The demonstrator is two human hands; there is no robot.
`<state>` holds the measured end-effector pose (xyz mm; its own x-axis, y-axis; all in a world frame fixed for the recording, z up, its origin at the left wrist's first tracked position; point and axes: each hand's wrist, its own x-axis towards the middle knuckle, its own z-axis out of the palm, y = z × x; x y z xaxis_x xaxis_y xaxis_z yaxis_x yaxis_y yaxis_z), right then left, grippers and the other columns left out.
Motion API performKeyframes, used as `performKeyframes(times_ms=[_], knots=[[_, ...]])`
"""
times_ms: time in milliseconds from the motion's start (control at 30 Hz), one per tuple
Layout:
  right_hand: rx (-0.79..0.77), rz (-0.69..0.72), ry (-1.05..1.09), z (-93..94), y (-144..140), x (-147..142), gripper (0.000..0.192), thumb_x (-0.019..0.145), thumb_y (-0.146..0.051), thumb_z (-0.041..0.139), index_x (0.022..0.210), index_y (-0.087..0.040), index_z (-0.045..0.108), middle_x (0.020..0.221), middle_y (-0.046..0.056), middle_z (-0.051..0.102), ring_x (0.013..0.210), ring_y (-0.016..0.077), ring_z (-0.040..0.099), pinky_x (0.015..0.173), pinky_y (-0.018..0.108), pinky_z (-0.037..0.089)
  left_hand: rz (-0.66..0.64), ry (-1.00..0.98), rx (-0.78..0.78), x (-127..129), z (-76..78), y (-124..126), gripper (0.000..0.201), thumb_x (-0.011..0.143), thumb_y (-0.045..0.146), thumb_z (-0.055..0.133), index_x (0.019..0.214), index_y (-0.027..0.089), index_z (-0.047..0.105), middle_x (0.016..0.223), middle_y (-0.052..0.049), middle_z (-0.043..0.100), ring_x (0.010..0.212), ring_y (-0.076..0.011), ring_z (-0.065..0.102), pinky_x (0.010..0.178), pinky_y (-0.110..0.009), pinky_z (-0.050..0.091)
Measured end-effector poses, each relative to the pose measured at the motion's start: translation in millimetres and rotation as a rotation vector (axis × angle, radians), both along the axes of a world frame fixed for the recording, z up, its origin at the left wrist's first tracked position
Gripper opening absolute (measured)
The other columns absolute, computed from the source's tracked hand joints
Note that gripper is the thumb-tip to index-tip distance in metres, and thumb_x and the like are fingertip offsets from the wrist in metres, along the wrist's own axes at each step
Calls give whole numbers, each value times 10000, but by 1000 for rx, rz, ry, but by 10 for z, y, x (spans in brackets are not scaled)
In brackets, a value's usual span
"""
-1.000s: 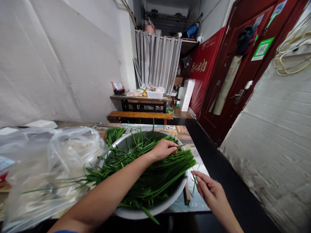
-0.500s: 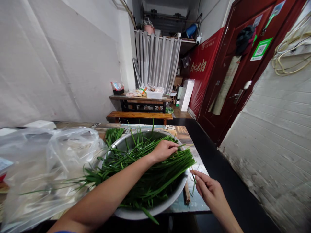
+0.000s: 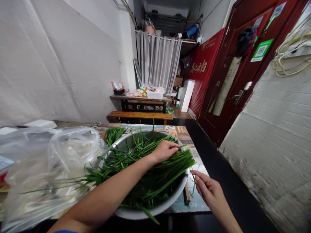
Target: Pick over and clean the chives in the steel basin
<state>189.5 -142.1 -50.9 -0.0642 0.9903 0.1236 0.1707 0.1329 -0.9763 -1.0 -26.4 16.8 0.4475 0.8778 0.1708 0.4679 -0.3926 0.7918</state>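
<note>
A large metal basin [image 3: 178, 198] stands on the table, heaped with long green garlic chives [image 3: 155, 191]. My left hand [image 3: 165, 151] reaches across the heap, its fingers closed on chives near their cut ends at the basin's right side. Just outside the right rim, my right hand [image 3: 209, 187] pinches something very thin, apparently a skewer, whose tip points at the chive ends. A green strand hangs by those fingers. Below the rim lies a bundle of thin wooden sticks [image 3: 187, 194], like bamboo skewers.
Clear plastic bags [image 3: 73, 152] cover the table's left side. More chives [image 3: 114, 135] lie behind the basin. Farther back are a wooden bench [image 3: 139, 115] and a second table holding a white tub [image 3: 155, 94]. A red door [image 3: 225, 87] is at right.
Both hands and the chives hold almost the same place. Only a very slight shift of the whole view shows.
</note>
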Motion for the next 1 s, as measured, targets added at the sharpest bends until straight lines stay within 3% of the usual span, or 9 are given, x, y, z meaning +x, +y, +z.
performKeyframes(times_ms=[200,600,800,1000], knots=[[5,-8,0,-8,0,1,503,840,-435,474,1128,-35,573,470,-75,309,419,94,278,416,228,199,4,2,22,3,6,-13,330,747,278,497,981,135,679,928,-46,691,854,-176,617,807,-267,458],[2,-3,7,15,-14,-1,512,831,-464,473,1129,-63,588,474,-70,315,419,97,271,418,227,209,1,-109,-124,13,-49,4,351,741,264,534,1025,98,656,869,-72,697,678,-163,633,673,-277,504],[-10,0,32,6,-31,-19,517,817,-481,491,1107,-66,594,483,-79,268,421,92,241,415,225,187,-12,-139,-90,19,-85,-2,314,724,244,571,981,94,672,892,-80,700,831,-180,639,795,-278,482],[10,-30,50,-10,13,-38,504,806,-503,492,1060,-85,614,476,-81,275,403,91,256,404,220,212,-90,-10,-8,41,-15,-80,280,747,210,529,963,125,685,992,-73,676,925,-185,621,865,-279,445]])
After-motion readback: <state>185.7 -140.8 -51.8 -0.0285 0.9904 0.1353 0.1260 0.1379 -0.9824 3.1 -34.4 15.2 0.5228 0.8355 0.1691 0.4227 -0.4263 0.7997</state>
